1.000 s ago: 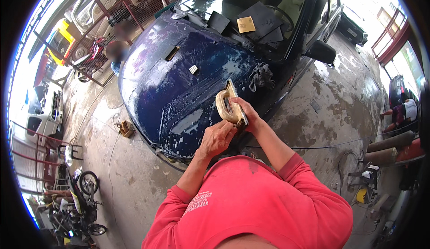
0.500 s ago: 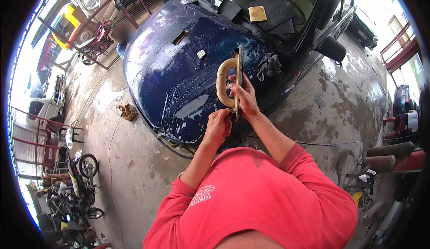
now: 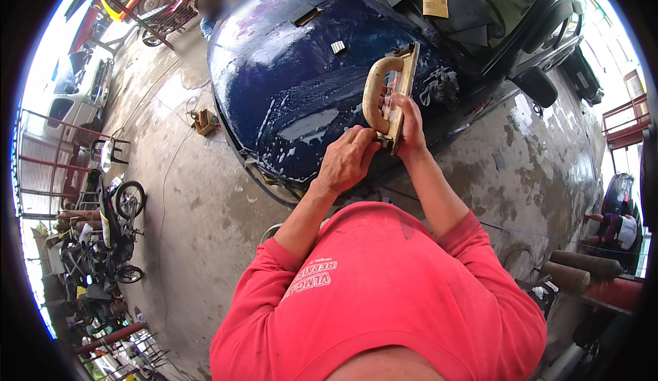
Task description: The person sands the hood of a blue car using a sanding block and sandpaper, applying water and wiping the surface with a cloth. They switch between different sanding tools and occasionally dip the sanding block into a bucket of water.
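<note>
A long hand sanding block (image 3: 375,96) with a pale loop handle is held up over the wet blue car hood (image 3: 281,93), turned partly on its side. My right hand (image 3: 412,128) grips its right side, with fingers reaching behind the flat base. At the near end, the closed fingers of my left hand (image 3: 349,160) pinch the block by its end clamp. What lies under those fingertips is hidden. A crumpled grey rag (image 3: 441,87) rests on the hood just right of the block. Farther off on the hood sits a small white striped piece (image 3: 337,47).
A dark slot-like piece (image 3: 306,15) shows farther up the hood. Yellowish paper (image 3: 435,5) lies on black sheets by the windshield. Another person (image 3: 211,12) is beyond the hood's far left. A side mirror (image 3: 534,86) juts out right. Left, on the floor, are a box (image 3: 203,122) and motorcycle (image 3: 129,199).
The view has shifted, so the car sits higher and farther right. The block has tilted, its far end leaning right and more of its base edge showing. Both hands stay on it.
</note>
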`<state>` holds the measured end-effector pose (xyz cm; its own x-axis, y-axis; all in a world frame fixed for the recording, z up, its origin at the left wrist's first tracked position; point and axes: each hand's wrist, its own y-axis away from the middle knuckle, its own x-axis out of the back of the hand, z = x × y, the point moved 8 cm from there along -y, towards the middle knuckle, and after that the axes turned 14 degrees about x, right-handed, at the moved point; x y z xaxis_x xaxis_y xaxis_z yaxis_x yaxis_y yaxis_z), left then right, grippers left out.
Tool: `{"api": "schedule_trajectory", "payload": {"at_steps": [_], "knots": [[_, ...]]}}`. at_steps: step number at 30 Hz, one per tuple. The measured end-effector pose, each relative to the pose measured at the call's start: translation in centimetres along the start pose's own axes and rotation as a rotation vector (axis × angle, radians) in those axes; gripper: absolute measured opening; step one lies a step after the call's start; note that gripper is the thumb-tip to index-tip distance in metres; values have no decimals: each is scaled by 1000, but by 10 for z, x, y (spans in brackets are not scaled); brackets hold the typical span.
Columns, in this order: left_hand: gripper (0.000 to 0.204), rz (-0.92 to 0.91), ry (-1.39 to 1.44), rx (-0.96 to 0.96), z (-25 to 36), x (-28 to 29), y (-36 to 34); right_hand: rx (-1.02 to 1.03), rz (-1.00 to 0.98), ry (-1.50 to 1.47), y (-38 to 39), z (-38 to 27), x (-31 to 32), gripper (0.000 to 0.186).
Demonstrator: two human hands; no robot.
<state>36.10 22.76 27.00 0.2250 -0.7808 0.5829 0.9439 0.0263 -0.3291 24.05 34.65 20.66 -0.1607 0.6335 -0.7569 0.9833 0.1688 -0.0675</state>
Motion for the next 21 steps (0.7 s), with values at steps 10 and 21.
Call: {"api": "schedule_trajectory", "payload": {"at_steps": [10, 21], "knots": [[42, -542, 901, 1100, -101, -68, 44, 337, -437, 642, 27, -5, -50, 94], [22, 226, -191, 33, -28, 108, -65, -204, -513, 374, 40, 23, -48, 62]]}}
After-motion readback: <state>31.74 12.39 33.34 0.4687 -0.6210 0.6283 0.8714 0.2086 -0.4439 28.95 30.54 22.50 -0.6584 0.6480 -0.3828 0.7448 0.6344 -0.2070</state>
